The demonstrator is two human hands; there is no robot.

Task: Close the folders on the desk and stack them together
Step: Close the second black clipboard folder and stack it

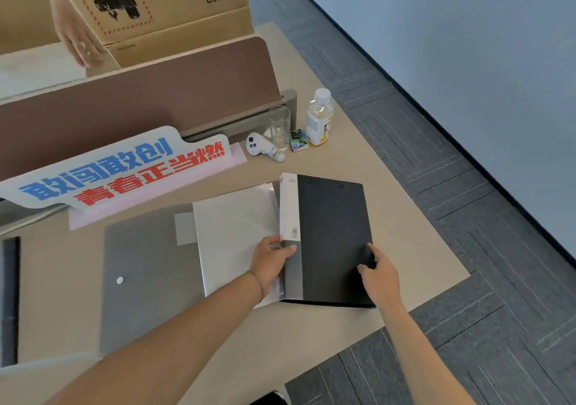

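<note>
A black folder [332,233] with a white and grey spine lies closed on the beige desk [405,248], right of centre. My left hand [270,262] grips its spine at the near left. My right hand [378,272] presses on its cover near the right front corner. To its left lies a clear white folder [233,236], partly tucked under the black one. Further left a flat grey folder [146,276] with a white snap button lies closed under the white one.
A printed sign [118,170] lies behind the folders. A white controller [263,148], a glass [279,127], a small box [298,141] and a drink bottle [319,117] stand at the back right. Another person's hand [79,39] holds a cardboard box [162,8] beyond the brown divider [140,102].
</note>
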